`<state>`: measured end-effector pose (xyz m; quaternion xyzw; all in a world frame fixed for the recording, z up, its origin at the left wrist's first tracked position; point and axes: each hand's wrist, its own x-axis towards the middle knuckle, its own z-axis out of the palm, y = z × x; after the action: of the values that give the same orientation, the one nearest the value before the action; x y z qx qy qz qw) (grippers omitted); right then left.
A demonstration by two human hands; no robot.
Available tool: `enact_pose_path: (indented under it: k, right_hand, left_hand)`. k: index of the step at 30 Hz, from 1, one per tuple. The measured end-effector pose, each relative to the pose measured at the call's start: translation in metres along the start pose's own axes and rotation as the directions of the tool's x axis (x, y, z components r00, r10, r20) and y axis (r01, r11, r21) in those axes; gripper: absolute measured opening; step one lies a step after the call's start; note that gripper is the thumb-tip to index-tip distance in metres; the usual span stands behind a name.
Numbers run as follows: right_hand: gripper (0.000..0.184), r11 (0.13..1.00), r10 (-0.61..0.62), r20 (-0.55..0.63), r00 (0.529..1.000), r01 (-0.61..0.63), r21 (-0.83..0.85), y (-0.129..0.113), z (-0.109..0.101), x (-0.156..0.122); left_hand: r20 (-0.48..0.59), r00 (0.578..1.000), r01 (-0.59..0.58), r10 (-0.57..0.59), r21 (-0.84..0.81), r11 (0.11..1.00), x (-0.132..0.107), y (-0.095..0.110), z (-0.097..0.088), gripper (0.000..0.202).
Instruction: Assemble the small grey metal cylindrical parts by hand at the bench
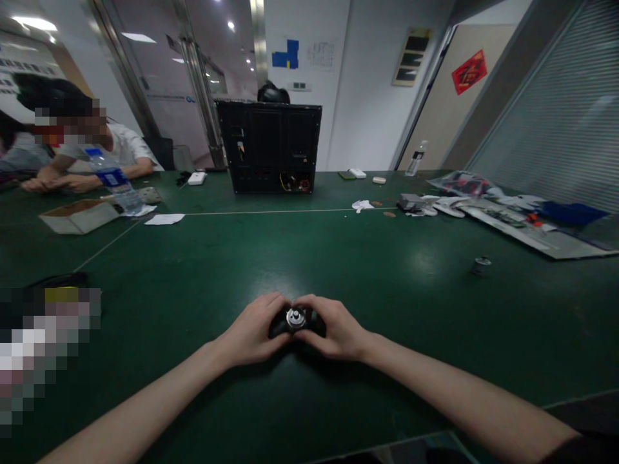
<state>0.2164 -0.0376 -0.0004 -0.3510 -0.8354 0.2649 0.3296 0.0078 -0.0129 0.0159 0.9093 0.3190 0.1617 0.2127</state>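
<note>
My left hand (254,330) and my right hand (336,328) meet low in the middle of the view, just above the dark green table top (367,270). Both hands grip a small black round part (309,322) from either side. Its silver metal hub (296,318) faces up between my thumbs. My fingers hide most of the black body, so its exact shape is hidden.
A black open metal chassis (268,147) stands at the far edge. A small metal spool (481,265) sits to my right, beyond it a spread of papers and electronics (522,216). A cardboard box (80,216) and plastic bottle (116,180) stand near a seated person (91,151).
</note>
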Motion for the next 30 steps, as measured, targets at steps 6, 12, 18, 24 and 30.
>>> enact_pose_path:
  k: [6,12,18,24,30]
  right_hand:
    - [0.036,1.000,0.008,0.004,1.000,-0.008,0.014,-0.0016,-0.0005,0.0001]
    - [0.038,0.999,0.029,0.010,1.000,-0.029,0.027,0.0022,0.0009,0.0001]
    - [0.036,0.999,0.015,0.009,1.000,-0.015,0.030,0.0047,0.0027,0.0003]
    - [0.031,0.981,0.119,-0.007,0.993,-0.116,0.157,0.0045,0.0039,0.0021]
    - [0.034,0.822,0.302,0.062,0.951,-0.293,0.488,0.0062,0.0081,0.0040]
  left_hand:
    - [0.007,1.000,0.010,-0.010,0.010,1.000,0.0000,0.0011,-0.0006,0.026]
    - [-0.001,1.000,0.004,-0.004,-0.002,1.000,-0.0011,-0.0005,0.0001,0.029]
    - [0.013,1.000,0.008,-0.008,0.000,1.000,-0.0012,-0.0002,-0.0016,0.027]
    - [0.029,1.000,0.002,-0.003,0.023,1.000,-0.0011,-0.0007,-0.0019,0.032]
    - [-0.003,1.000,-0.028,0.028,0.005,1.000,-0.0028,-0.0029,-0.0007,0.040]
